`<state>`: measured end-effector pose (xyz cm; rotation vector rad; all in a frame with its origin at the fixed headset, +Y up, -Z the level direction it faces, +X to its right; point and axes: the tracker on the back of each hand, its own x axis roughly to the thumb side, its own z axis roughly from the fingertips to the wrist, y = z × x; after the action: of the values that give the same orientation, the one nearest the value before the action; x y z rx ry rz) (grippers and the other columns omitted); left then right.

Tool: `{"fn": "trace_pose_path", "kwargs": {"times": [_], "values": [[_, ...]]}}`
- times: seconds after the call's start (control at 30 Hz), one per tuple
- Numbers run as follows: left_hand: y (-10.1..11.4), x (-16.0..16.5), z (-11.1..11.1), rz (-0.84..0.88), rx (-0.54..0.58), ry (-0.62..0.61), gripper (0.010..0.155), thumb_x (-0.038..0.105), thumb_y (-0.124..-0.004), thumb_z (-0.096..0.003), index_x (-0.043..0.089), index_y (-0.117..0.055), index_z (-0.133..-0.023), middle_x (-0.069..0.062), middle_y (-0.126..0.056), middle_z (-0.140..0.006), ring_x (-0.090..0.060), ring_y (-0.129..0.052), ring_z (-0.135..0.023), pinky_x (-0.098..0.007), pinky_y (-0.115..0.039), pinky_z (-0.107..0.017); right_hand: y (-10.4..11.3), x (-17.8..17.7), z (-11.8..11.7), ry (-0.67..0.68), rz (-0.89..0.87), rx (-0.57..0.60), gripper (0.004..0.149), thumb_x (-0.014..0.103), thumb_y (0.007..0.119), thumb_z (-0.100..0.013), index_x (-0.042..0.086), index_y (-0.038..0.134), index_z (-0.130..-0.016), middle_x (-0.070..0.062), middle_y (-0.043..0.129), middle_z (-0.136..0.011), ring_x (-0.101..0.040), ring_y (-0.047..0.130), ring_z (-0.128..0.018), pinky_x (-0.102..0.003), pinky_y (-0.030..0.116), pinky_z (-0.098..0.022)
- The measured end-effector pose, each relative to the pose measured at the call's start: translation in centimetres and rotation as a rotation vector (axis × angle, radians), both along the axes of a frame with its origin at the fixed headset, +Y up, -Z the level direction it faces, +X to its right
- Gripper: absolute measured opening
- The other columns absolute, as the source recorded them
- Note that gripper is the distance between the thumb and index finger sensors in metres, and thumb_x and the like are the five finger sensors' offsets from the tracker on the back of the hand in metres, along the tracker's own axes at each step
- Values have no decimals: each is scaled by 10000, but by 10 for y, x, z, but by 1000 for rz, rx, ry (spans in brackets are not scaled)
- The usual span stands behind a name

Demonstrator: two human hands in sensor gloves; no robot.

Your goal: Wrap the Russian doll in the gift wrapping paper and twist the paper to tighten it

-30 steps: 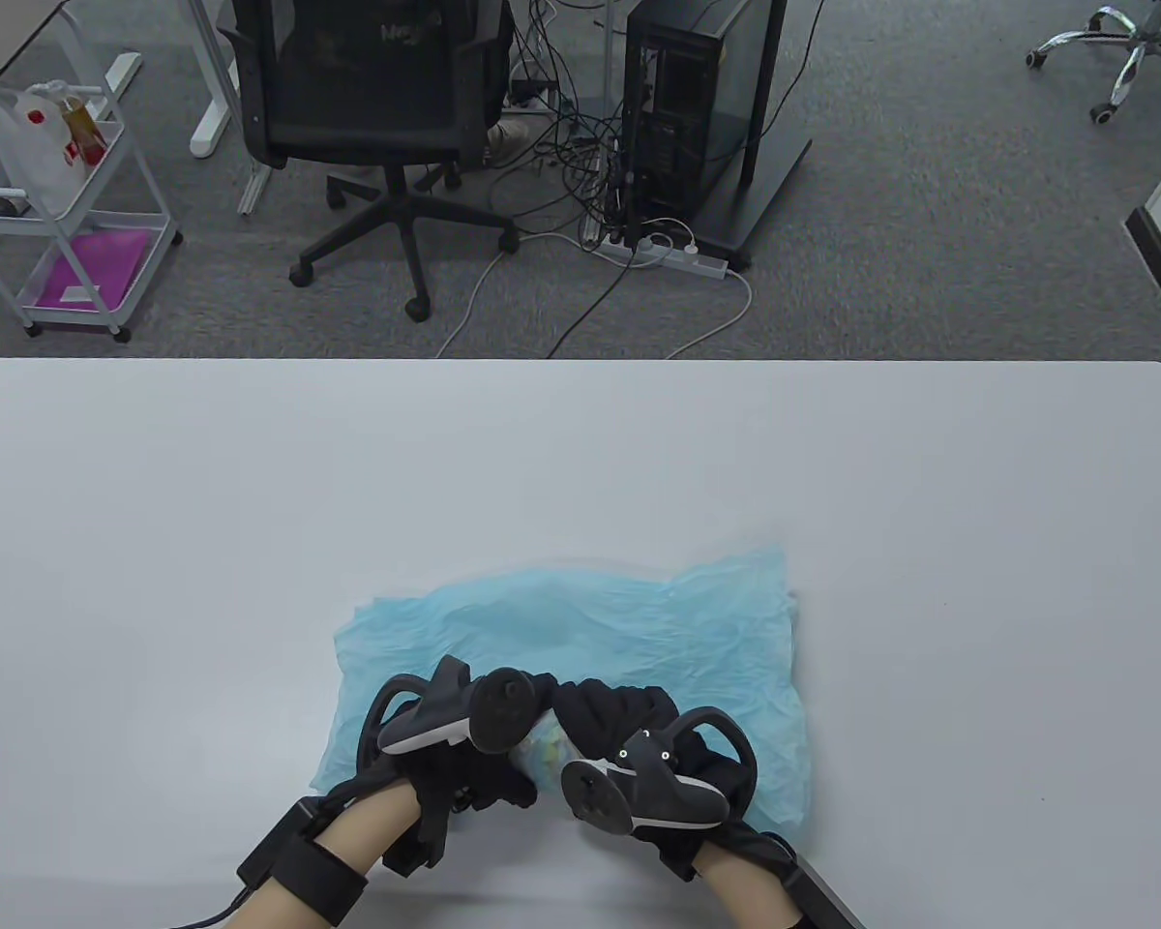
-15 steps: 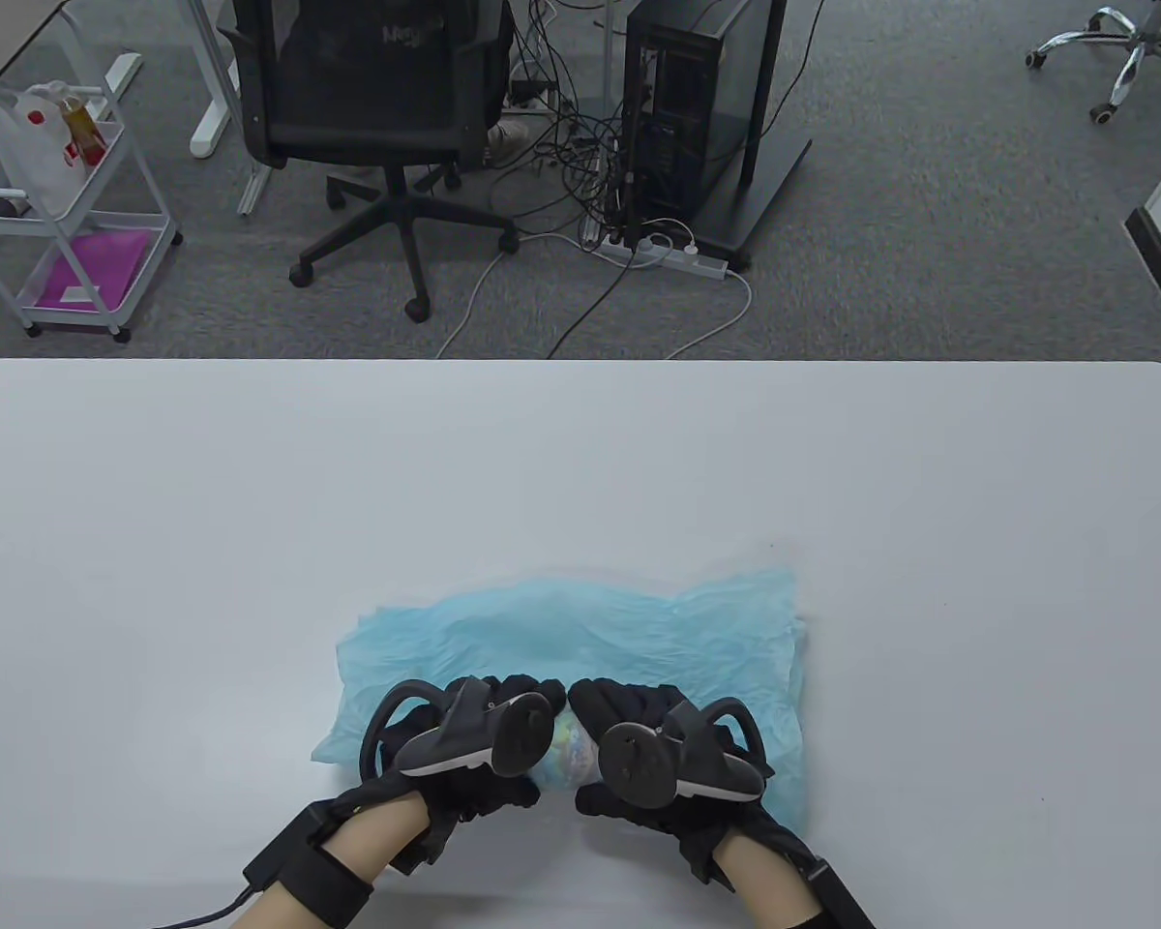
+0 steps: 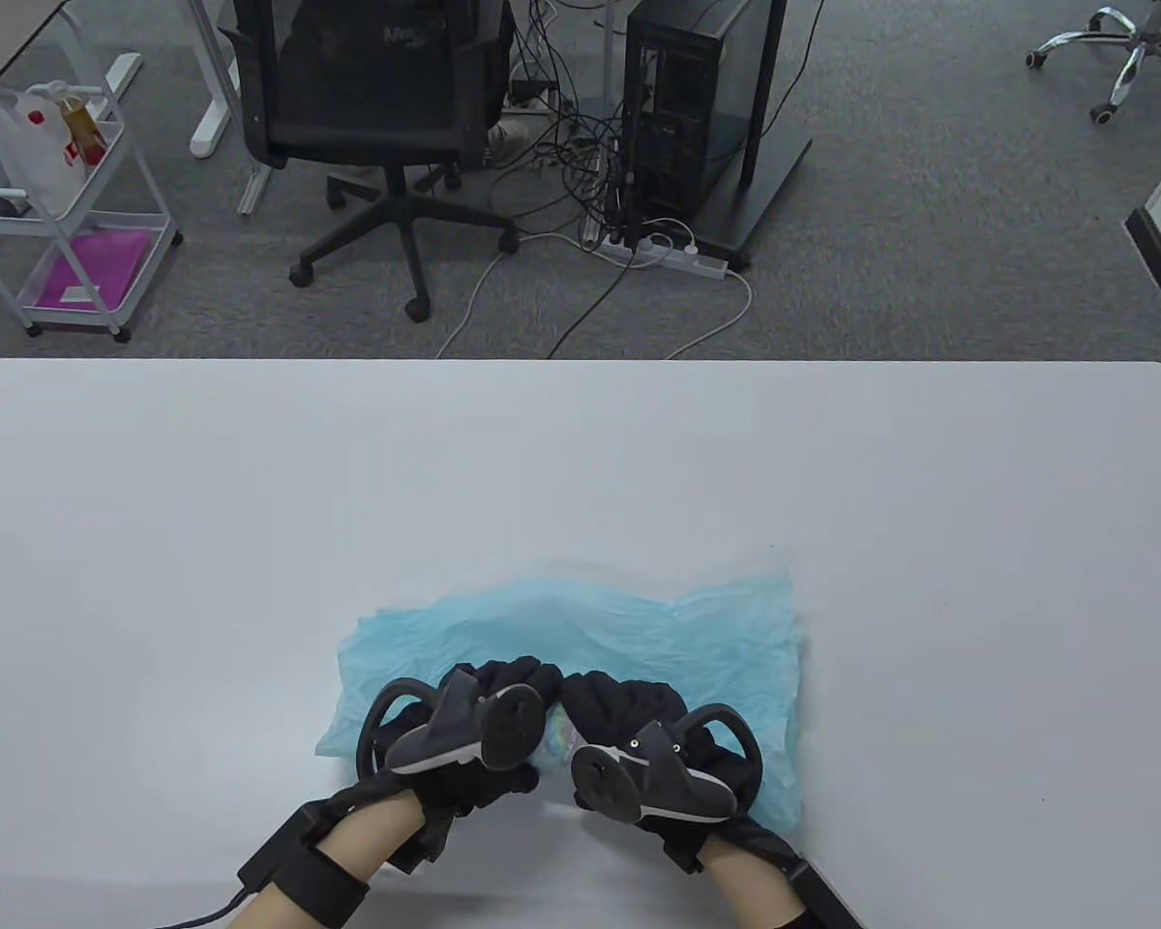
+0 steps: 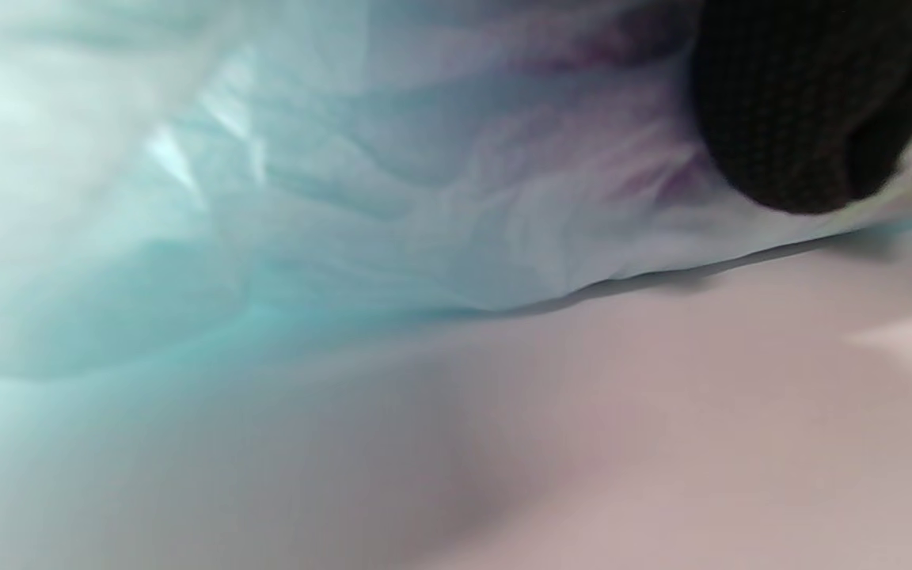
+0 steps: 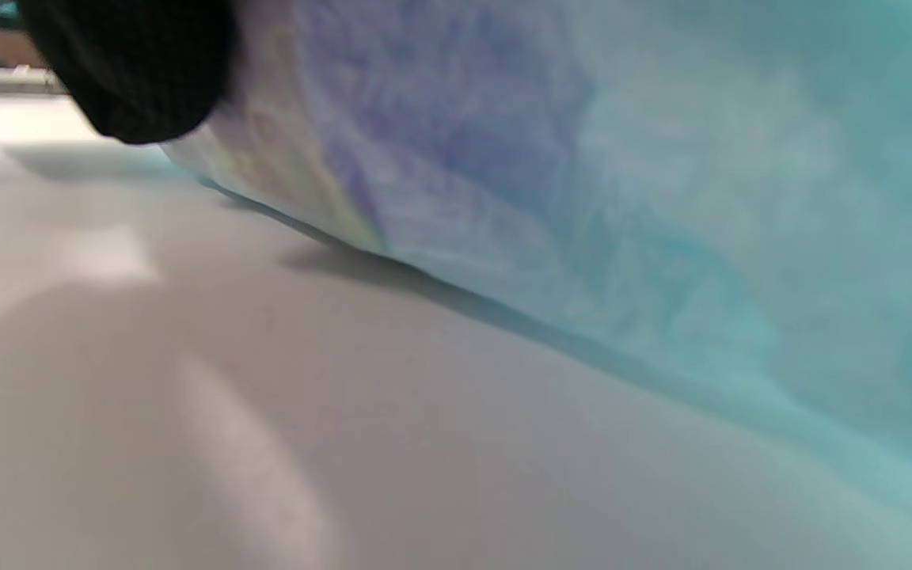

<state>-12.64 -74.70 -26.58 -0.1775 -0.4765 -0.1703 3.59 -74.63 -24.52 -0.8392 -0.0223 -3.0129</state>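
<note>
At the near edge of the white table (image 3: 580, 464), doll (image 3: 555, 739) lying on crumpled blue paper (image 3: 677, 644), mostly hidden between the 2 hands, left hand (image 3: 474, 726) and right hand (image 3: 639, 745) both curled around paper-covered doll, fingertips nearly touching.

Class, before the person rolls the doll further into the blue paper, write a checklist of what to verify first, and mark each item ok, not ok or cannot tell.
1. Doll lies on the paper: ok.
2. Left hand grips the doll's left end: ok.
3. Right hand grips the doll's right end: ok.
4. Paper covers the whole doll: not ok; the table view shows a bare patch between the hands.
5. Free paper lies beyond the hands on the table for more rolling: ok.
6. Paper ends ready for twisting: cannot tell; the hands hide them.
</note>
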Motion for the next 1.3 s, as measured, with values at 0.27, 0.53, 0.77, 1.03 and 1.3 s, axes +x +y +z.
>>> {"fn": "trace_pose_path", "kwargs": {"times": [0.27,0.53,0.77,1.03,1.3], "values": [[-7,9,0,-35,-65,-9,1004,615,-851,-245,409,-249,-1021,110,-446,-1122,-190,-702,-1031,-465,-573,-813,-6,22,-11,42,-219,-236,969,658,766,-380,120,361,-1077,-150,603,-1096,-356,801,-898,-624,656,-650],[-18,-14,-19,183,-335,65,996,615,-846,-255,394,-252,-1023,88,-446,-1112,-237,-657,-999,-464,-551,-807,-1,6,6,48,-36,5,895,628,718,-393,203,331,-1079,-68,517,-1163,-332,683,-1040,-652,556,-737],[-14,-7,-9,63,-154,38,1022,629,-831,-258,388,-199,-1025,85,-374,-1136,-202,-642,-1055,-480,-537,-821,-1,3,3,15,-36,-2,959,614,788,-364,189,308,-1077,-94,529,-1141,-328,724,-987,-610,624,-716],[-7,14,11,-139,104,-42,1088,665,-818,-250,416,-73,-1003,145,-271,-1155,-159,-627,-1094,-470,-522,-849,-12,29,-17,-9,-296,-275,955,632,785,-362,157,360,-1072,-116,583,-1113,-339,770,-939,-605,664,-675],[-6,8,4,-17,-35,-22,1015,633,-852,-244,427,-226,-1016,135,-463,-1116,-183,-747,-1000,-461,-592,-812,-10,27,-14,38,-271,-263,935,628,760,-381,141,365,-1075,-140,561,-1121,-359,742,-967,-656,589,-691]]}}
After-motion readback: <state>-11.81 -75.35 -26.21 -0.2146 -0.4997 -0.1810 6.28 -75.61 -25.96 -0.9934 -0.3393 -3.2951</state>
